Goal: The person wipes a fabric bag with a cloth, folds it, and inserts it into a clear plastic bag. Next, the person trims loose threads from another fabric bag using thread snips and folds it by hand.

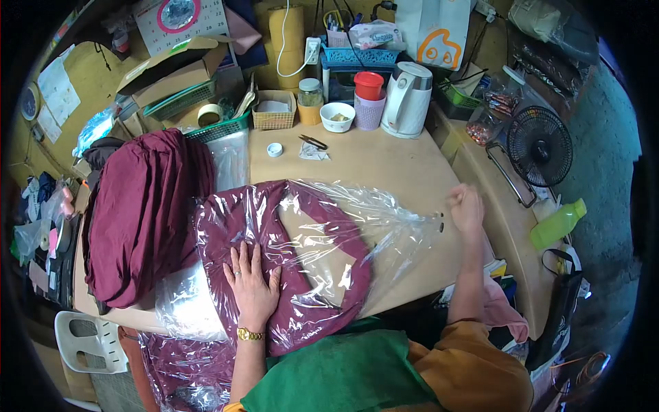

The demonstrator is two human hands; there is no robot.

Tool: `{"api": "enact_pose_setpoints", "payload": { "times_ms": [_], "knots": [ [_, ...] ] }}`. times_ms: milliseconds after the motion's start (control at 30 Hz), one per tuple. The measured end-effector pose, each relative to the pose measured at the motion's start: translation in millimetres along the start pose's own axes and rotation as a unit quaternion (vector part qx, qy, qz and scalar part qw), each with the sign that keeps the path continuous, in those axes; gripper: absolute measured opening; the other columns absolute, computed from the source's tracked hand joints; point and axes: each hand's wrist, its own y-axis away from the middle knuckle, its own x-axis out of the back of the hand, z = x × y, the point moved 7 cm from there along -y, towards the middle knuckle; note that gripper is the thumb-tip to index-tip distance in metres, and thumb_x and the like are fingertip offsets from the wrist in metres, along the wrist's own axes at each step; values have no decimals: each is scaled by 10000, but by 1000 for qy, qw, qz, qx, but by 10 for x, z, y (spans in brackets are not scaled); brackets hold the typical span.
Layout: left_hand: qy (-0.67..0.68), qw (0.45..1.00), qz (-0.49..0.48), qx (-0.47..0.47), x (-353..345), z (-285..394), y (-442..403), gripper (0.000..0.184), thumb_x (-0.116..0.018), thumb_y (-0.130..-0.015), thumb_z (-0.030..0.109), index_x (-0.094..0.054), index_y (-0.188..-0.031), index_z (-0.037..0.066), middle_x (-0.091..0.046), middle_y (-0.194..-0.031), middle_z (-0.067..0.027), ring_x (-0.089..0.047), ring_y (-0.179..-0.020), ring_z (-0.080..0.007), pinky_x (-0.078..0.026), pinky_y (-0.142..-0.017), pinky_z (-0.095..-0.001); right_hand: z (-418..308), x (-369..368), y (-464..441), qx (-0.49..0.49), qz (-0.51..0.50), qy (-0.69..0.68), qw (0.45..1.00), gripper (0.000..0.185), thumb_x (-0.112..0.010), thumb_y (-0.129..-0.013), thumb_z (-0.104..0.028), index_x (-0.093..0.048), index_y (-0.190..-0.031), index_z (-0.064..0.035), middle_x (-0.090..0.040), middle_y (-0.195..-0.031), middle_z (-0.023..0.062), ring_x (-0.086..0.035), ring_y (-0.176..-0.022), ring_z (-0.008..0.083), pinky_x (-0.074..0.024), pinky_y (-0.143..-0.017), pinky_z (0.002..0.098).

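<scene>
A clear plastic bag (395,240) holding a maroon garment (292,264) lies mid-frame, long axis left to right, narrowed end toward the right hand (467,209), curled fist-like just beyond; whether it grips anything, I cannot tell. The left hand (252,292), nearer, rests flat, fingers extended, on the bag. Upper centre: 1 white bowl (338,126), small contents.

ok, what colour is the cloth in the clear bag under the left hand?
Maroon. The bagged cloth shows best in the head view.
</scene>
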Motion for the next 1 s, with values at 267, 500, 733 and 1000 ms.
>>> {"api": "enact_pose_setpoints", "payload": {
  "times_ms": [267, 500, 733, 1000],
  "knots": [
    [-3, 1000, -1, 0, -11, 1, 4, 650, -567, -933, 430, -423, -1459, 77, -334, -1545, -185, -226, -1465, -380, -122, -1187, -562, -1294, -867, -189, 237, -17, 43, 970, 270, -652, -889, -248, -668, -1031, -19, -692, -992, 157, -661, -890, 304, -504, -815, 395],
    [1, 1000, -7, 9, -3, -16, 28, 646, -566, -934, 421, -421, -1463, 79, -336, -1545, -184, -225, -1467, -377, -131, -1186, -559, -600, -810, -1285, -20, -110, -201, 973, 346, -716, -859, -281, -640, -1094, -38, -648, -892, 41, -596, -733, 98, -481, -605, 284],
    [-4, 1000, -6, 8, 9, 4, -33, 652, -561, -935, 422, -410, -1470, 81, -329, -1551, -183, -227, -1465, -380, -133, -1185, -557, -962, -1248, -736, 54, -333, -235, 911, 347, -723, -862, -177, -604, -1157, -41, -627, -788, 14, -578, -704, 89, -431, -558, 224],
    [2, 1000, 10, 17, 13, -20, -12, 640, -570, -924, 430, -452, -1437, 67, -342, -1541, -182, -229, -1466, -368, -138, -1184, -562, -694, -741, -338, -91, -184, -284, 937, 468, -686, -858, -71, -502, -1288, -46, -606, -781, 22, -577, -635, 96, -443, -557, 220]
  ]
}}
